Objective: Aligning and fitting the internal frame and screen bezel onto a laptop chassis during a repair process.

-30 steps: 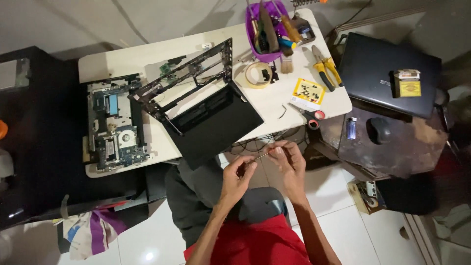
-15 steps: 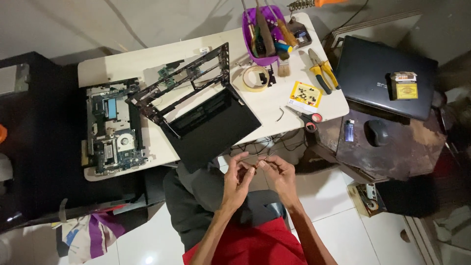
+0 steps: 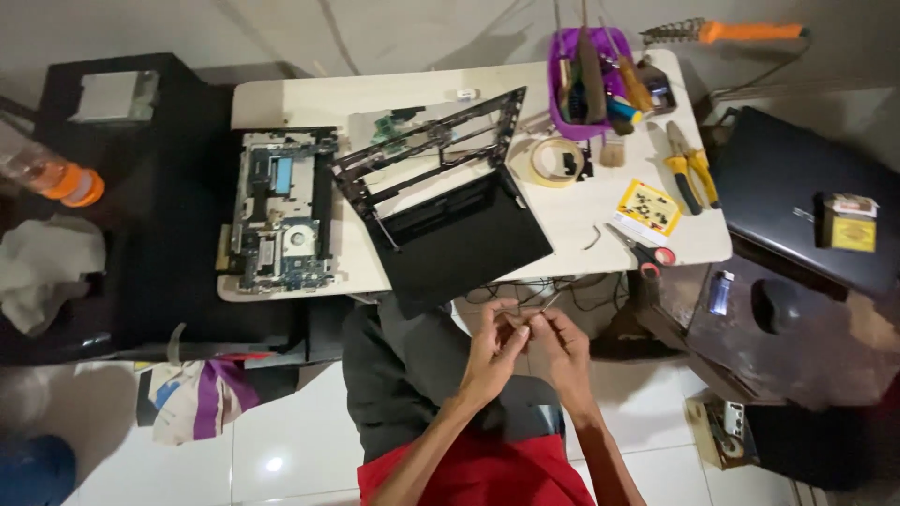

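Note:
My left hand (image 3: 490, 353) and my right hand (image 3: 565, 349) meet over my lap, just below the table's front edge. Their fingertips pinch a small thin metal piece (image 3: 542, 307) that sticks up between them; what it is I cannot tell. Above the hands, a black laptop panel (image 3: 464, 245) overhangs the white table (image 3: 309, 98). A bare black laptop frame (image 3: 427, 155) leans across it. To the left lies an opened laptop chassis with its circuit board (image 3: 281, 211).
On the table's right part are a purple basket of tools (image 3: 591, 84), a tape roll (image 3: 555, 161), yellow-handled pliers (image 3: 689, 171), a yellow card (image 3: 649, 208) and red-handled scissors (image 3: 645, 251). A closed dark laptop (image 3: 797, 192), a mouse (image 3: 773, 305) and a lighter (image 3: 720, 290) sit at the right.
My hands have drawn closer together and nearer my body, with the fingertips now touching around the thin piece. The things on the table have not moved.

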